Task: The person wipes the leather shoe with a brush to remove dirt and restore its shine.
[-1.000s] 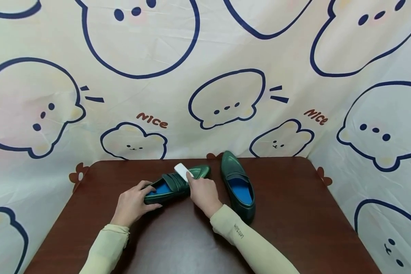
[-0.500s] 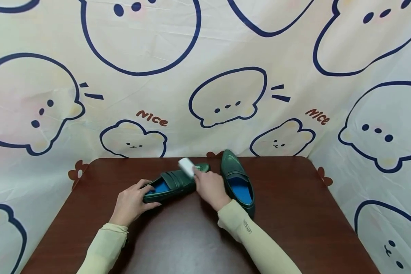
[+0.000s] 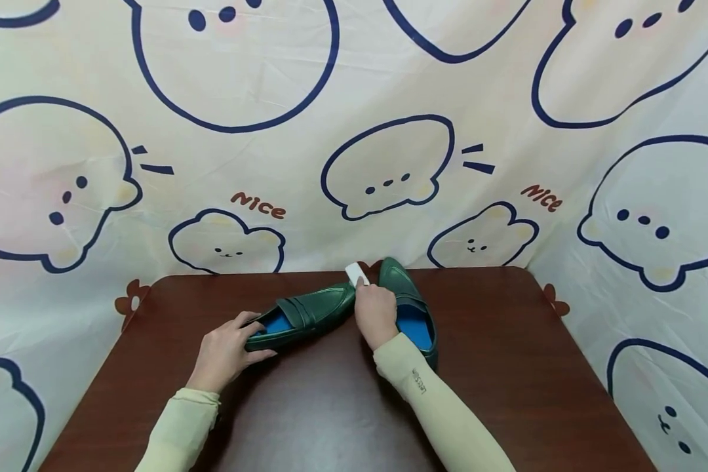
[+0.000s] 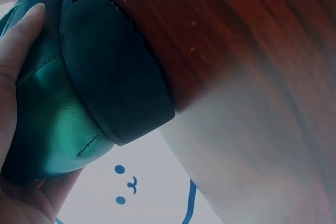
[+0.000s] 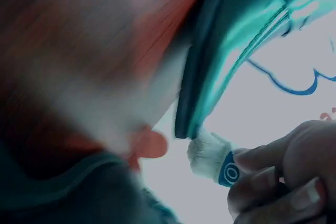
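A green loafer (image 3: 318, 311) with a blue insole points toward the back right of the table. My left hand (image 3: 227, 347) grips it at the heel, fingers over the opening's edge and thumb along the near side. In the left wrist view the dark heel block (image 4: 118, 72) shows up close, with a thumb on the shoe's side. My right hand (image 3: 376, 314) pinches a small brush (image 5: 210, 156) with pale bristles and a blue band. The bristles are right at the loafer's toe tip. A second green loafer (image 3: 396, 282) stands to the right, partly covered by my right hand.
Both shoes stand on a dark brown wooden table (image 3: 307, 406) with rounded back corners. Behind it and at the sides hangs a pale cloth (image 3: 307, 242) printed with blue cartoon outlines, close to the table's back edge.
My right hand has carried the brush from the loafer's upper, near the strap, rightward to the toe tip. My left hand has kept its grip on the heel.
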